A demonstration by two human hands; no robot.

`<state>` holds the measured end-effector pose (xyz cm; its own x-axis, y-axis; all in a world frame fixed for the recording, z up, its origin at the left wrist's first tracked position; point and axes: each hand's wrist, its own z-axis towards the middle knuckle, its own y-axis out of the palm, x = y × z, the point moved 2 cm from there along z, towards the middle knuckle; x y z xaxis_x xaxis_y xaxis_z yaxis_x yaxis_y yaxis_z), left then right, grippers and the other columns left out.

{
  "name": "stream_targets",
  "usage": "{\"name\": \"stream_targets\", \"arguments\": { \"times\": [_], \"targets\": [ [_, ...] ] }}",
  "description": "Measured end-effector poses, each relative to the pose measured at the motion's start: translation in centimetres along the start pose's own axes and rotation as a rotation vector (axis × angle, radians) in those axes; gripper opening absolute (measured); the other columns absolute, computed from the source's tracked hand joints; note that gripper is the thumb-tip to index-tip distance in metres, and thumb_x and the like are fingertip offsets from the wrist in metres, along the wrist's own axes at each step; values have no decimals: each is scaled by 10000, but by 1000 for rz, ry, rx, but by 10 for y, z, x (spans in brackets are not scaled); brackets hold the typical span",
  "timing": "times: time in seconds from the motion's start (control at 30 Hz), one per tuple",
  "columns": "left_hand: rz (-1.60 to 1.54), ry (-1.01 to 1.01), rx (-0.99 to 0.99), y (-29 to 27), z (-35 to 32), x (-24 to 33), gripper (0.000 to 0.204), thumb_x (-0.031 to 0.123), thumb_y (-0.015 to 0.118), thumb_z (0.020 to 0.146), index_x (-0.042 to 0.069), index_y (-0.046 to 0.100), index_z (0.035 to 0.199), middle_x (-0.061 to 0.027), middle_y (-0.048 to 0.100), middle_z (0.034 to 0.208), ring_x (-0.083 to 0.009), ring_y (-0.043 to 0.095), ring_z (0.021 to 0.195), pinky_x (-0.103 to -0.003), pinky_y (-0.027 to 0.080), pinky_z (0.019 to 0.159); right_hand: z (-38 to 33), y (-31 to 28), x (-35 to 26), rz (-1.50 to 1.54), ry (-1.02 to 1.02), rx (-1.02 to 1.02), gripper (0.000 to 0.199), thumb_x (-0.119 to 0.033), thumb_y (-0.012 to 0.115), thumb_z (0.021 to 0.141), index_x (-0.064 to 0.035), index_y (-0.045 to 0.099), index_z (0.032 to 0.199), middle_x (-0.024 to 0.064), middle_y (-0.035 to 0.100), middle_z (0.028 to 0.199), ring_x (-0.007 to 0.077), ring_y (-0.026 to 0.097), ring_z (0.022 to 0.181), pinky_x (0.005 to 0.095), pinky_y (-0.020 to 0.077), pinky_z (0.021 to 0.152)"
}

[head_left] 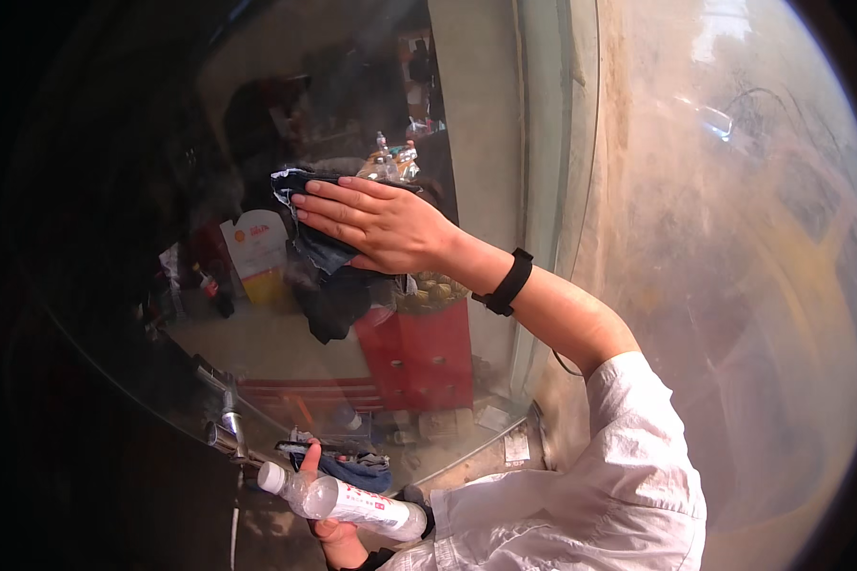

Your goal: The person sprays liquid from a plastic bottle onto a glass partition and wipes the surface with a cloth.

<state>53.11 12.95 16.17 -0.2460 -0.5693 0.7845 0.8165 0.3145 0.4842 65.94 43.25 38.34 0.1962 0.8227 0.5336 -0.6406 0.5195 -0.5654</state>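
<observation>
My right hand [381, 224] lies flat with its fingers stretched to the left. It presses a dark blue denim cloth [328, 252] with a frayed white edge against the glass pane [286, 362]. A black band circles that wrist. Lower down, my left hand [338, 541] grips a clear plastic bottle [338, 500] with a white cap and a white label with red print. One finger of it sticks up past the bottle. Behind the bottle shows another piece of blue denim [357, 468]; whether my left hand touches it I cannot tell.
Chrome metal fittings [227, 428] stand left of the bottle. Through or mirrored in the glass appear a red crate [419, 357], a white and yellow panel [257, 252] and several clear bottles [390, 164]. A pale frame [548, 171] borders the glass; a hazy, stained surface [724, 285] lies to the right.
</observation>
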Motion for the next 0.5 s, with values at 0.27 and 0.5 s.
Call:
{"name": "stream_targets", "arguments": {
  "times": [0.27, 0.5],
  "targets": [
    [-49, -39, -9, -6, 2, -6, 1137, 510, 812, 589, -88, 378, 1453, -168, 391, 1516, -268, 461, 1325, -420, 425, 1070, 34, -66, 102, -392, 581, 630, 772, -398, 599, 915, 70, 337, 1472, 235, 360, 1531, 377, 273, 1464, 448, 215, 1206],
    [-37, 27, 29, -17, 0, -9, 1139, 492, 811, 579, -78, 371, 1461, -147, 410, 1501, -272, 500, 1259, -422, 436, 1061, 31, -44, 45, -240, 412, 403, 836, -435, 648, 865, 38, 346, 1485, 176, 341, 1560, 321, 262, 1481, 449, 198, 1215]
  ]
}}
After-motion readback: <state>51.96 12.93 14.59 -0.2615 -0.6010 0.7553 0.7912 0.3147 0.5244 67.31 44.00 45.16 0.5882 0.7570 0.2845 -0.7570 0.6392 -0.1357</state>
